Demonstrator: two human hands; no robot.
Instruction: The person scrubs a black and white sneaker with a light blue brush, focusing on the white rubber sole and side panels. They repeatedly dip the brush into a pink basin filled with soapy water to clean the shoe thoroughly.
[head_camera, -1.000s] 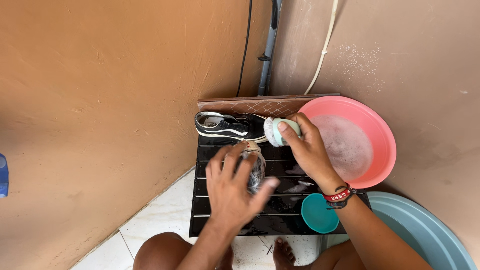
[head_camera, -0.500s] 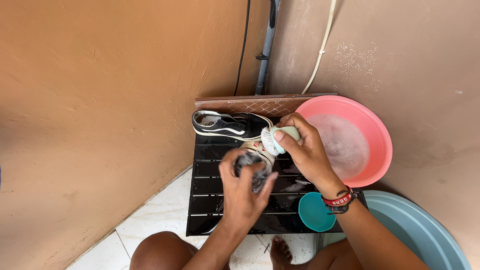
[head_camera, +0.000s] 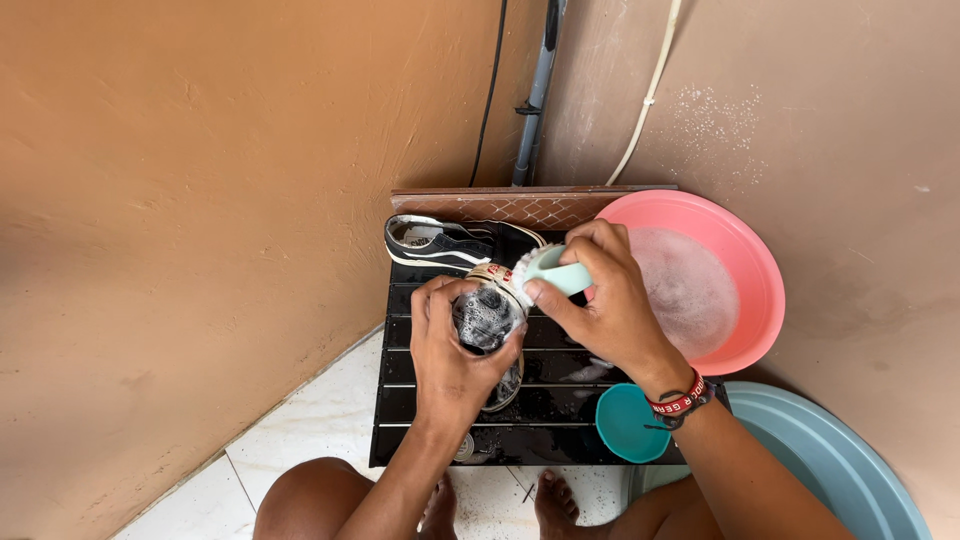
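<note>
My left hand (head_camera: 452, 350) grips a soapy dark shoe (head_camera: 487, 318) over the black slatted rack (head_camera: 540, 410). In my right hand (head_camera: 600, 300) is a pale green scrub brush (head_camera: 553, 270), its white bristles pressed against the shoe's toe end. A second black shoe with a white sole (head_camera: 440, 242) lies on its side at the rack's far edge, just beyond both hands.
A pink basin (head_camera: 740, 260) of soapy water stands right of the rack. A small teal bowl (head_camera: 628, 425) sits by my right wrist, and a large light-blue tub (head_camera: 850, 470) is at the lower right. Brown walls meet in a corner with a pipe (head_camera: 535, 95). My knees and feet are below.
My left hand turned the shoe so its soapy end faces up. The brush came down from beside the far shoe onto the held shoe.
</note>
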